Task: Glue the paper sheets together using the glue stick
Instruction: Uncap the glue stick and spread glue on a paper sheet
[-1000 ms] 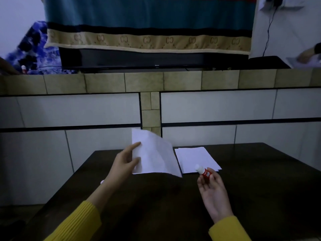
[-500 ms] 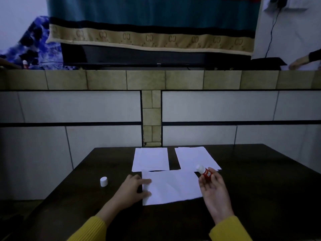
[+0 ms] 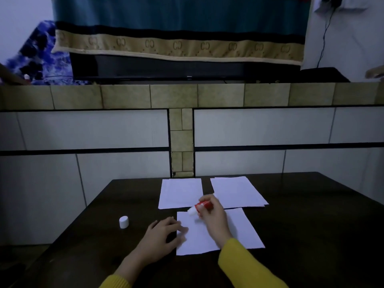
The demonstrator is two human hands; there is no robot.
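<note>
A white paper sheet (image 3: 241, 231) lies flat near me on the dark table (image 3: 311, 235). My left hand (image 3: 164, 235) presses its left edge, fingers spread. My right hand (image 3: 214, 217) grips the red glue stick (image 3: 204, 205), uncapped, its white tip pointing left and down at the sheet's top left corner. Two more white sheets lie behind: a single sheet (image 3: 179, 192) at the left and a small stack (image 3: 236, 191) at the right.
The glue stick's white cap (image 3: 123, 222) stands on the table to the left of my left hand. A tiled wall (image 3: 124, 132) rises just behind the table's far edge. Another person's hand (image 3: 375, 73) shows at the far right on the ledge.
My left hand laid the lifted sheet flat near me and now presses its left edge. My right hand turned the glue stick over and brought it left onto the sheet's top left corner.
</note>
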